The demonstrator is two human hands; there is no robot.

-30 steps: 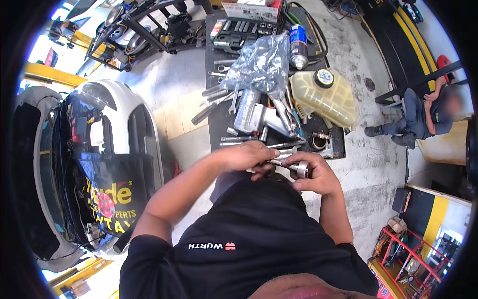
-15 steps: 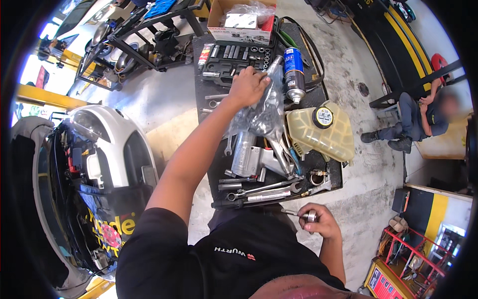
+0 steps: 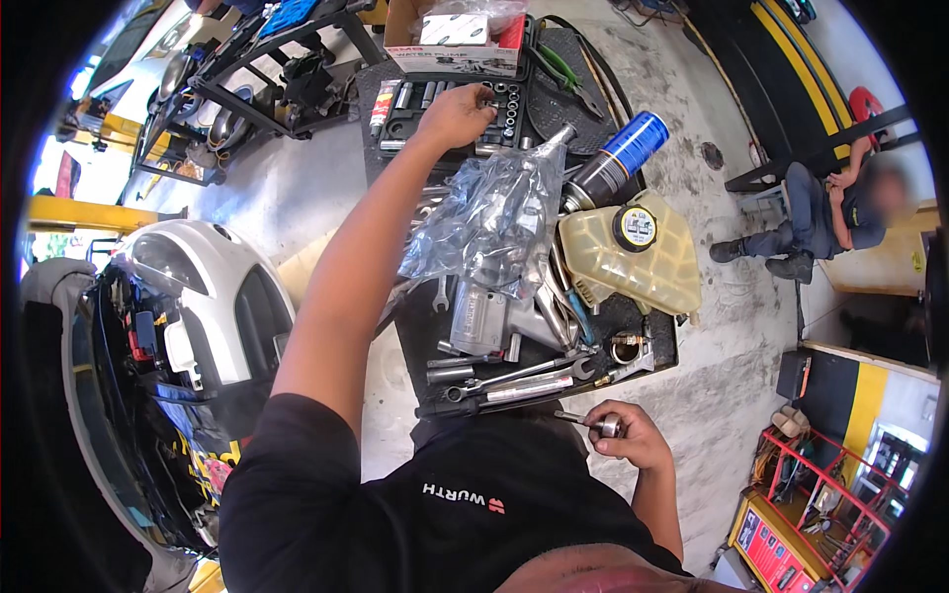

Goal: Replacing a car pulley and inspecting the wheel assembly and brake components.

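My left hand (image 3: 457, 116) reaches over the socket set (image 3: 402, 121) at the far end of the cart. Its fingers are curled together among the sockets; what they pinch, if anything, is hidden. Near the cart's front edge, my right hand (image 3: 638, 437) is closed around a metal tool with a round shiny head (image 3: 612, 426), its thin shaft pointing left. Between the hands lies a crumpled clear plastic bag (image 3: 484, 217), partly over an air impact wrench (image 3: 480, 320). Beside the bag, a blue and black spray can (image 3: 621, 158) leans at a slant against a yellowed coolant tank (image 3: 643, 262).
Wrenches and a ratchet (image 3: 514, 378) crowd the front of the black cart top (image 3: 420, 351). An open cardboard box (image 3: 455, 61) stands at the back, with green-handled pliers (image 3: 563, 74) beside it. A car with its hood up (image 3: 188, 296) is at left; a person (image 3: 820, 217) sits at right.
My left hand has moved off the plastic bag to the sockets farther back. The bag now lies spread to the left, and the upright spray can has tipped to a slant. My right hand stays put.
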